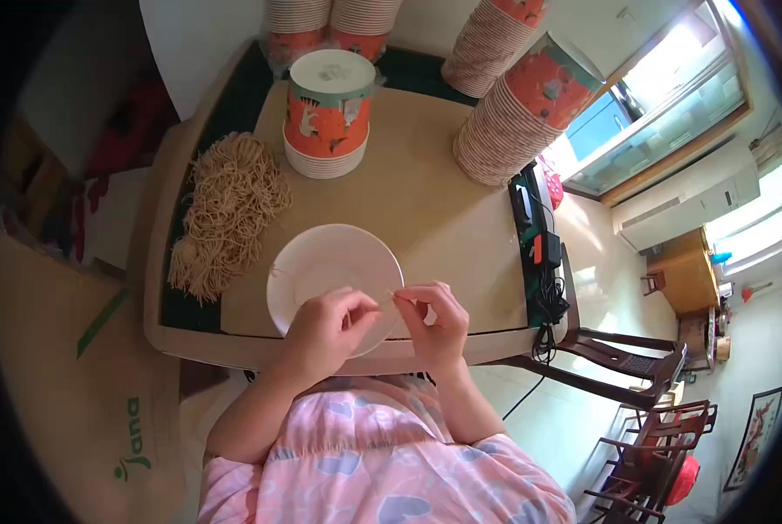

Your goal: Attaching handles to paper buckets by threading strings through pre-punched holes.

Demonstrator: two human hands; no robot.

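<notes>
A pale, thin bit [392, 295], too small to make out clearly, is at the fingertips of the right hand [436, 323], whose thumb and forefinger are pinched together on it. The left hand [325, 327] is just beside, thumb and forefinger curled toward each other; I cannot tell whether they grip anything. The two hands are a little apart, at the near right part of one white bowl [321, 249], smooth, round and wide-mouthed, sitting at the near edge of the counter [426, 223]. The counter has a flat tan top, a dark green border and a pale rounded rim.

To the bowl's left lies one loose heap of beige strings [234, 205], thin, kinked and tangled. Beyond the bowl stands one short stack of upside-down paper tubs [328, 127], orange-red with a green band and printed animals. Four taller stacks of ribbed white rims stand around it: two at the far side [334, 17] and two to the right [518, 113]. On the right border are one orange block [547, 250] and a bundle of black cable [550, 301]. One dark wooden chair [622, 362] stands beyond.
</notes>
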